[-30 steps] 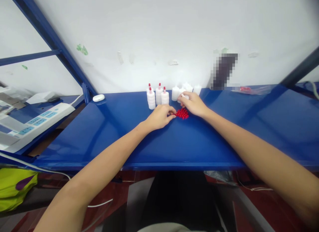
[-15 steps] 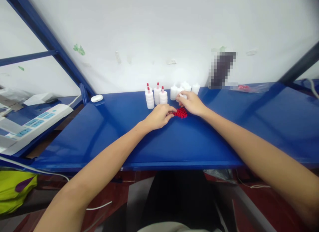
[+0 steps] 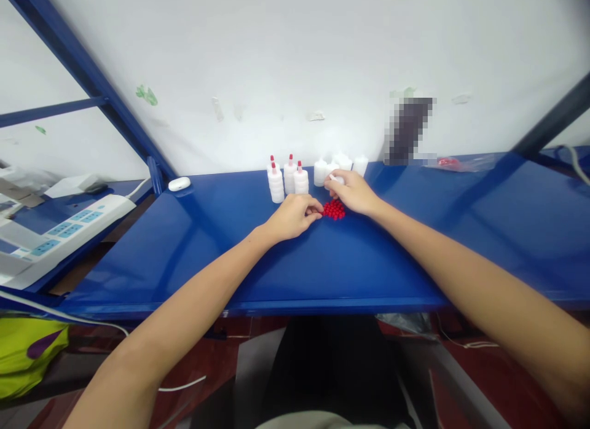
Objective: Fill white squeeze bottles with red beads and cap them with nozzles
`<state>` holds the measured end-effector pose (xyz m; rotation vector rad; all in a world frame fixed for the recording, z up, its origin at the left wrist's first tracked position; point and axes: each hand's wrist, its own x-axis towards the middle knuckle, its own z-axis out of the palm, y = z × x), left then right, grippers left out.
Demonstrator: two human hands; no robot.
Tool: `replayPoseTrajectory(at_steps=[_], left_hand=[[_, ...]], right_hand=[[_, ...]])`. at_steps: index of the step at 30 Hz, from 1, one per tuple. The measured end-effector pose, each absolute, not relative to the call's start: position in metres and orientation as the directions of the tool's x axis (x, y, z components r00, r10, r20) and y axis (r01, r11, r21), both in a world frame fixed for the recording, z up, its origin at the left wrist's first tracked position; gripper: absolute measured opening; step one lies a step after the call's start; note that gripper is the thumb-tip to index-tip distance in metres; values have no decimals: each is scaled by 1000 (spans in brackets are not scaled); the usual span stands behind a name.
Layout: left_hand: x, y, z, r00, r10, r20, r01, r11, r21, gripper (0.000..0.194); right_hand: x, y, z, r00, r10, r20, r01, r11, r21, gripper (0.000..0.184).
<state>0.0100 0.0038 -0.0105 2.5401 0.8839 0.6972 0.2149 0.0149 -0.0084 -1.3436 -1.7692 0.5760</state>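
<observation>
A small pile of red caps (image 3: 334, 210) lies on the blue table between my hands. At its left edge my left hand (image 3: 297, 216) has thumb and fingertips pinched on one red cap, mostly hidden by the fingers. My right hand (image 3: 351, 190) is closed around a white plastic squeeze bottle (image 3: 338, 179), its nozzle pointing left above the pile. Just behind my left hand stand several white bottles with red tips (image 3: 276, 188). More white bottles without red tips (image 3: 319, 173) stand behind my right hand, partly covered by it.
The blue table (image 3: 221, 251) backs onto a white wall. A white earphone case (image 3: 179, 184) sits at the back left, and a clear plastic bag with something red (image 3: 449, 164) at the back right. A white power strip (image 3: 69, 232) lies on the left, beside the blue frame.
My left fingertips have drawn slightly left, to the edge of the pile, and closed on a red cap. The right hand stays in nearly the same place with its bottle.
</observation>
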Motion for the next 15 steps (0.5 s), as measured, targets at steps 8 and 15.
replayPoseTrajectory(at_steps=[8,15], left_hand=[[11,3,-12,677,651,344,464,-740,487,9],[12,3,-14,679,642,356,449,-747,491,7]], right_hand=[[215,16,-9,-94,939,331,568,323,-757,20],[214,15,-8,-94,940,327,567,321,-759,19]])
